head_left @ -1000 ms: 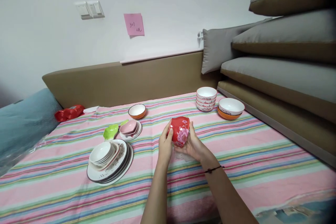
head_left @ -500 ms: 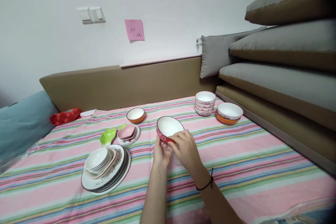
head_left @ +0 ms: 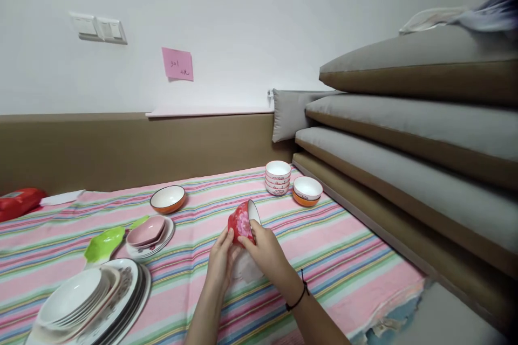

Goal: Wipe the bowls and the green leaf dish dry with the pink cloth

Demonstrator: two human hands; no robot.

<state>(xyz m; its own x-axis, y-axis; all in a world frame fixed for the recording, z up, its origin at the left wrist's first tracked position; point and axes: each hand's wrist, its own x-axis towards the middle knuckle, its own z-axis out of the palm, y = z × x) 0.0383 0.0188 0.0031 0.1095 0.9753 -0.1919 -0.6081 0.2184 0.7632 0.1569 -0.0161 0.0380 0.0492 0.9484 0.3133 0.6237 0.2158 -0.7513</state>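
Note:
A red bowl (head_left: 242, 220) with a pink flower pattern and white inside is held above the striped cloth, tipped on its side with the opening facing right. My left hand (head_left: 220, 259) grips its lower left side. My right hand (head_left: 264, 250) closes on its right rim. Under my hands a pale, whitish patch shows on the cloth; I cannot make out what it is.
A striped cloth (head_left: 343, 259) covers the surface. A stack of plates (head_left: 87, 299) lies at the near left, with a green dish (head_left: 104, 241) and pink dishes (head_left: 146, 230) behind. An orange bowl (head_left: 167, 199), stacked white bowls (head_left: 278, 177) and another orange bowl (head_left: 307, 190) stand farther back. Grey cushions (head_left: 404, 135) are piled at right.
Both hands turned the red bowl from upright to lying on its side, opening to the right. The view has swung to the right and lower.

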